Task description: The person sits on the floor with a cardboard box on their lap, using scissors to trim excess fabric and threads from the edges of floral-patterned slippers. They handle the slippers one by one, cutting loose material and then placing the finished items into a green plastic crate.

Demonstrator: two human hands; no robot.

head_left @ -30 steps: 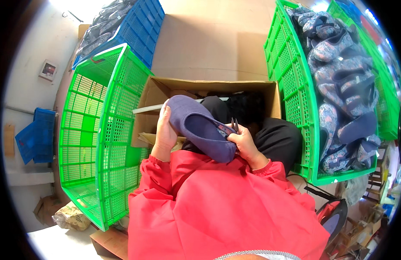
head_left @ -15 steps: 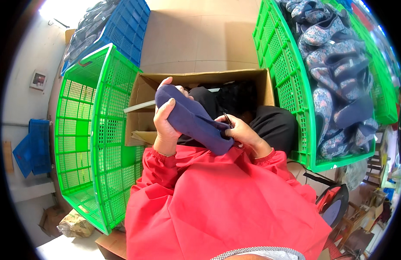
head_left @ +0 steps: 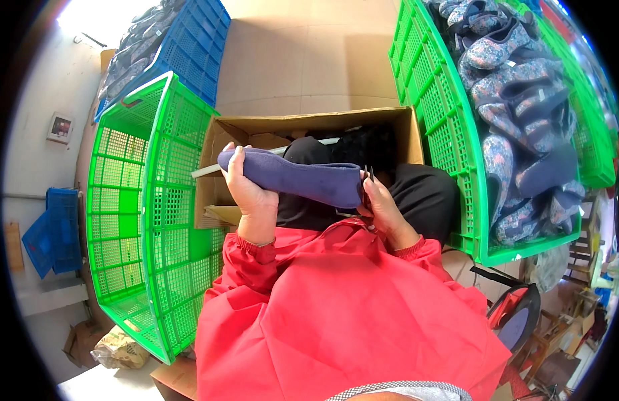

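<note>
A navy cloth shoe lies nearly level above my lap. Its rounded end is in my left hand, thumb on top and fingers wrapped behind. At the other end, my right hand is closed around small dark thread snips, whose two pointed tips stick up beside the shoe's edge. Most of the snips is hidden by the fingers. Whether the blades touch the cloth, I cannot tell.
Before me stands an open cardboard box with dark material inside and a pale rod across it. A green crate is at left, a blue crate behind it. Another green crate at right holds several floral shoes.
The shoe has turned from a slanted position to nearly level, its rounded end moving left and down. My right hand has shifted slightly right, and the snips' tips now point up.
</note>
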